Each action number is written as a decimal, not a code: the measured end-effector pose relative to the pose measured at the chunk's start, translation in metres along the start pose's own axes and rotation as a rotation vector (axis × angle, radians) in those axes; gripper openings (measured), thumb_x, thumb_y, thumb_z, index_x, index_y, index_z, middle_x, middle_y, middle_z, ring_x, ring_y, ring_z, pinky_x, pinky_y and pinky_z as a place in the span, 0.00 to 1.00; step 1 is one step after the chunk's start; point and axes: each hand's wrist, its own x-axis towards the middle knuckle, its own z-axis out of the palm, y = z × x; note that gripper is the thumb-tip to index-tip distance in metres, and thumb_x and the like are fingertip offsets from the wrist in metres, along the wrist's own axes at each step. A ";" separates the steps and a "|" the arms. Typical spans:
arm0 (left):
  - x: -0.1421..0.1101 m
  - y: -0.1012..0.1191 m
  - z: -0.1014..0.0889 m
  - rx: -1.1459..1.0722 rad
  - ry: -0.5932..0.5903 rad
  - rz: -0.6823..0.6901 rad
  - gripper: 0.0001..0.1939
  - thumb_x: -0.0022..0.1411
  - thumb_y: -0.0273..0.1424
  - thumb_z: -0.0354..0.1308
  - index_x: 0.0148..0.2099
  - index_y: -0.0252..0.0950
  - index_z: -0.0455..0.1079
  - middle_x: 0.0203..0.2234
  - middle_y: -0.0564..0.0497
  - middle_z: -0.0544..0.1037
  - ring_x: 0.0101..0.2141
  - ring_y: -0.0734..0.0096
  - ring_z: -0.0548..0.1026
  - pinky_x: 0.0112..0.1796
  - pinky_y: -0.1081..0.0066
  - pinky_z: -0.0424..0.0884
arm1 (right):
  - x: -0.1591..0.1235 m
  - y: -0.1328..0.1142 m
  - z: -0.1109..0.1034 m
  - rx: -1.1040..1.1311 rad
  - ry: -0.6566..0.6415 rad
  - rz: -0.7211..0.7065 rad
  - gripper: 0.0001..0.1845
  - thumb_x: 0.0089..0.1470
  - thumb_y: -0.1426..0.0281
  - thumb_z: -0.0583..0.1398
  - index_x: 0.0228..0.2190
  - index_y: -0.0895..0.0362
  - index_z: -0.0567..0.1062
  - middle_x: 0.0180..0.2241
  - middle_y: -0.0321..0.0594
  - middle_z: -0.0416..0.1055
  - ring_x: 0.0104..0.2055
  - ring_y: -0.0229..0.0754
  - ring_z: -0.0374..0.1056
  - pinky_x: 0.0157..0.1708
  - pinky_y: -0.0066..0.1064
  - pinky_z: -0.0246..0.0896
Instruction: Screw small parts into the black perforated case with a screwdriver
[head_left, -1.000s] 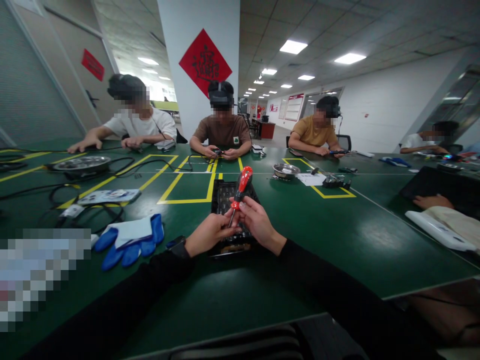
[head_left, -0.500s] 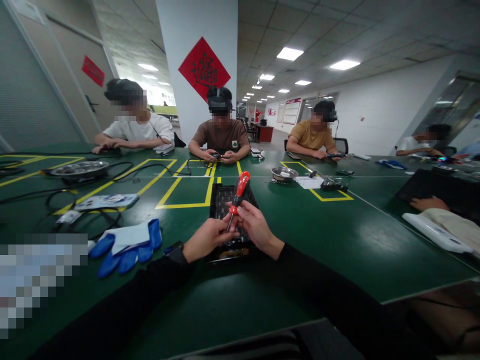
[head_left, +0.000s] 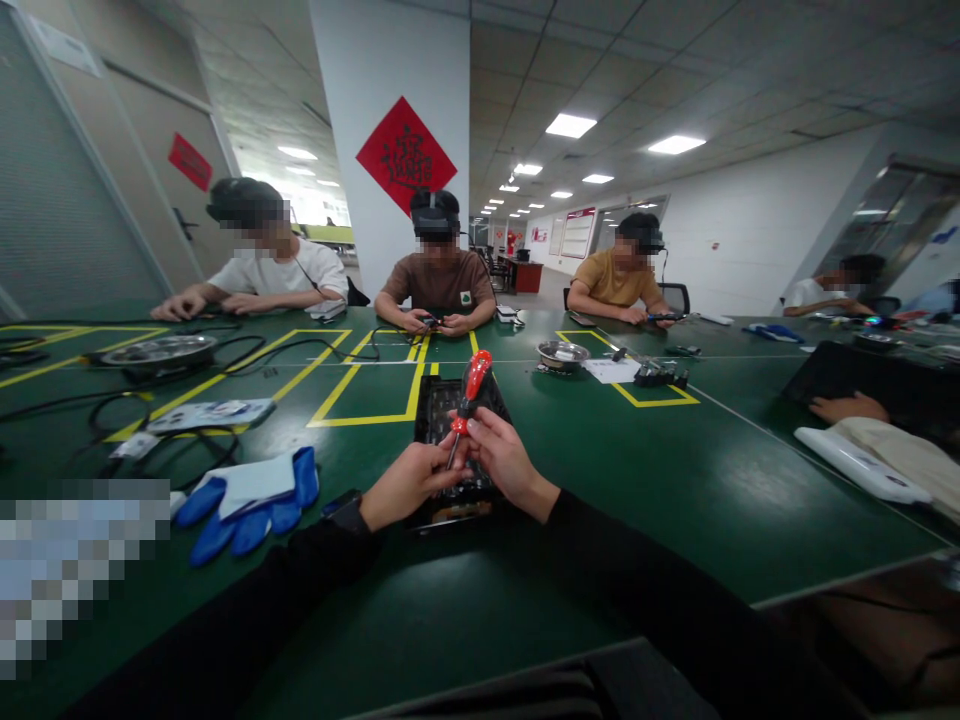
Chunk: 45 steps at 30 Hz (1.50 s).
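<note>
Watching remotely, I see the red screwdriver (head_left: 475, 378) tilted, the left hand (head_left: 405, 485) grasping its shaft, the right hand (head_left: 510, 460) its collar. Beneath both, a black case (head_left: 435, 405) sits on the green surface (head_left: 600, 440); left of the left hand lies a glove (head_left: 255, 488); beyond, a white pillar (head_left: 390, 60) rises.

Red-black screwdriver (head_left: 472, 388), tilted, handle up, over black tray (head_left: 435, 412)
</note>
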 end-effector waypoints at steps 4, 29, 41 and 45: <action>0.000 0.000 0.000 0.012 0.018 0.003 0.21 0.60 0.43 0.49 0.24 0.30 0.62 0.18 0.57 0.60 0.22 0.80 0.57 0.26 0.79 0.56 | 0.000 0.001 -0.001 -0.009 -0.008 -0.012 0.16 0.53 0.63 0.56 0.42 0.58 0.67 0.22 0.34 0.67 0.22 0.35 0.65 0.19 0.25 0.58; 0.000 -0.003 0.002 0.023 0.028 0.012 0.22 0.60 0.43 0.49 0.24 0.30 0.63 0.19 0.57 0.58 0.22 0.81 0.55 0.24 0.79 0.54 | 0.000 0.000 0.001 -0.013 0.006 0.004 0.16 0.53 0.64 0.56 0.43 0.58 0.68 0.24 0.35 0.68 0.23 0.35 0.65 0.20 0.25 0.58; -0.001 0.000 -0.001 0.046 0.044 0.092 0.20 0.61 0.41 0.49 0.27 0.30 0.66 0.29 0.53 0.66 0.24 0.81 0.62 0.27 0.79 0.57 | -0.001 0.001 0.003 -0.096 0.007 -0.024 0.17 0.52 0.62 0.58 0.42 0.56 0.66 0.21 0.32 0.67 0.22 0.35 0.65 0.20 0.25 0.58; -0.002 -0.001 0.000 0.045 0.049 0.082 0.19 0.61 0.41 0.50 0.26 0.29 0.65 0.28 0.54 0.64 0.23 0.82 0.61 0.26 0.79 0.56 | 0.000 0.004 0.002 -0.120 -0.001 -0.057 0.15 0.53 0.62 0.58 0.41 0.56 0.65 0.21 0.32 0.68 0.22 0.35 0.64 0.20 0.25 0.58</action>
